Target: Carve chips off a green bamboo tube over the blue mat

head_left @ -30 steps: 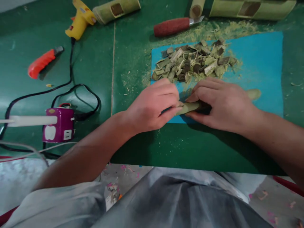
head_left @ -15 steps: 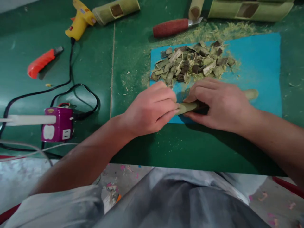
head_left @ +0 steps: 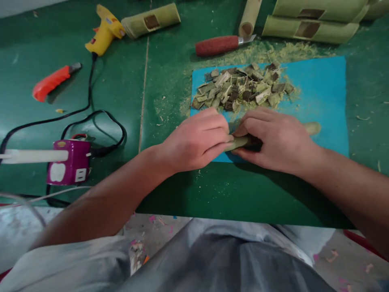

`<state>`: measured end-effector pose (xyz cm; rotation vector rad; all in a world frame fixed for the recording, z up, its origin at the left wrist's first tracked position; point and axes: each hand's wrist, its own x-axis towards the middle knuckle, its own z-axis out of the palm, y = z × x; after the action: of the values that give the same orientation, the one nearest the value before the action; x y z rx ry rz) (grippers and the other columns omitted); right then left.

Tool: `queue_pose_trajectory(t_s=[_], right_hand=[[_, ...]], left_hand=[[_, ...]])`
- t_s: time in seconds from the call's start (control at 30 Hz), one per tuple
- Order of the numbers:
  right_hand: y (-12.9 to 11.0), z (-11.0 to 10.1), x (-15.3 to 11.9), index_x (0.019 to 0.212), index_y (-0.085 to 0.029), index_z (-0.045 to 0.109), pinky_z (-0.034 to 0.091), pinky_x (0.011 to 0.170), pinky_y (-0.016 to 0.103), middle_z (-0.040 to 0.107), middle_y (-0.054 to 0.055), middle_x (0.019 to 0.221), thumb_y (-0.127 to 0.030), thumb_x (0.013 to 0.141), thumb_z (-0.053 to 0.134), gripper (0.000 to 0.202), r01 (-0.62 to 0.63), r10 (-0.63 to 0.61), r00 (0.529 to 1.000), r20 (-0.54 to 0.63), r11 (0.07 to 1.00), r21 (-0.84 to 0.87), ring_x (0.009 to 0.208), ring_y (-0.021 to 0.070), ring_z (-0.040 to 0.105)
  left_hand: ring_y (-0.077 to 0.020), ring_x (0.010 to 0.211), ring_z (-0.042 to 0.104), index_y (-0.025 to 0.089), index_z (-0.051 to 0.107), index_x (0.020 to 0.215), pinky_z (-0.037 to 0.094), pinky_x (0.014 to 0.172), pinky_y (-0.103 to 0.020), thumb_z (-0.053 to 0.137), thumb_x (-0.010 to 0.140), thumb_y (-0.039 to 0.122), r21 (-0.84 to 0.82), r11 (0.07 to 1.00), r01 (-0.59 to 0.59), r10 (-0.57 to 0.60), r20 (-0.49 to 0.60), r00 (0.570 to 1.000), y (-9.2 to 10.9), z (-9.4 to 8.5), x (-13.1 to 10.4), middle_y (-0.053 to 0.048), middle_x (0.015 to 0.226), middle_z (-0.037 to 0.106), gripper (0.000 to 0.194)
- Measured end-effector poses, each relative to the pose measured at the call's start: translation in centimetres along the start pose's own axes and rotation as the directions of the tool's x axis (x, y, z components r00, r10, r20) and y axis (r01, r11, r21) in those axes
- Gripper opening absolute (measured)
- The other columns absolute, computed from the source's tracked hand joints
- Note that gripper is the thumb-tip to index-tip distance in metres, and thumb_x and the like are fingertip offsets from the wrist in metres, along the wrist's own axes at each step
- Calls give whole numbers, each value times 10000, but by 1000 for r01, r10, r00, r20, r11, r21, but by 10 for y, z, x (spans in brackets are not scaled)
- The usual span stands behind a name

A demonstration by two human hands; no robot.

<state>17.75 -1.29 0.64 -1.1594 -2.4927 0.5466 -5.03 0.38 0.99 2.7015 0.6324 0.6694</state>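
A slim green bamboo piece (head_left: 239, 142) lies across the lower part of a blue sheet (head_left: 326, 93). My left hand (head_left: 199, 140) is closed on its left end, fingers curled with the tips hidden. My right hand (head_left: 273, 136) grips it close by, thumb below and fingers above, nearly touching my left hand. A rounded end of the bamboo shows beyond my right hand. Just above both hands, a pile of green and brown chips (head_left: 243, 87) rests on the sheet.
Behind the sheet lie a red-handled knife (head_left: 217, 46) and bamboo tubes (head_left: 310, 30). At the left are a yellow glue gun (head_left: 105, 32), an orange cutter (head_left: 51, 83), a purple power adapter (head_left: 69, 162) and black cords. Another bamboo tube (head_left: 152, 21) touches the glue gun.
The view has shifted slightly, so more of the bamboo tubes at the back shows. My hands are a little closer together, and less of the bamboo shows between them.
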Motion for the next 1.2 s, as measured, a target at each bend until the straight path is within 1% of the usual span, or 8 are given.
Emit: queue_pose_trajectory(t_s=[0.13,0.27,0.4,0.5,0.63,0.8,0.97,1.2], right_hand=[[1,1,0,846,-225,600,448,706,348,657,57,893,-362,795,633,150,6,-6,1000,-4,1000,14,911,237,602],[2,1,0,836,-209,609,436,706,335,655,65,886,-358,805,617,153,0,1,1000,-23,1000,20,892,226,595],[1,1,1,818,-208,605,423,686,330,648,64,872,-386,800,624,179,-3,3,1000,-30,1000,12,862,219,589],[1,0,1,818,-214,598,408,675,326,641,59,869,-370,788,636,164,-11,11,1000,-8,1000,15,856,217,582],[1,-1,1,807,-207,597,403,684,330,636,64,866,-375,792,640,175,-22,22,1000,-19,1000,20,866,222,578],[0,0,2,814,-203,598,406,685,325,629,57,861,-363,782,653,172,-9,9,1000,-5,999,33,846,211,569],[0,1,2,812,-208,601,406,692,323,635,57,872,-358,775,656,164,-14,14,999,-29,1000,13,861,211,576],[-1,-1,2,811,-220,592,408,682,333,642,57,881,-365,786,659,162,-20,20,1000,-5,1000,24,874,218,578]], left_hand=[[-167,791,631,211,660,916,495,725,-337,531,963,262,-14,1000,9,-10,-38,999,0,-3,-9,-40,875,696,147],[-169,788,620,184,652,857,493,734,-338,533,964,267,34,999,-8,9,-22,1000,0,-1,-6,-53,866,691,180],[-165,786,625,190,642,849,486,725,-324,520,967,252,-6,999,-34,34,-2,999,0,-4,-3,-46,863,696,180],[-166,801,629,200,642,868,480,734,-320,518,965,243,5,1000,-10,10,0,1000,1,-6,-5,-40,877,702,164],[-172,805,630,185,631,816,478,734,-321,532,960,248,-11,1000,3,-3,-3,1000,2,-4,-5,-53,864,696,186],[-163,785,626,193,637,883,478,732,-318,527,956,223,-39,999,19,-21,-39,999,2,-4,-7,-46,870,693,136],[-176,807,623,188,628,818,469,745,-328,509,971,267,-22,999,26,-26,0,1000,2,-1,-1,-53,864,681,209],[-173,820,623,196,631,870,466,762,-324,533,957,238,-16,1000,12,-12,-15,1000,2,-5,-6,-45,884,689,137]])
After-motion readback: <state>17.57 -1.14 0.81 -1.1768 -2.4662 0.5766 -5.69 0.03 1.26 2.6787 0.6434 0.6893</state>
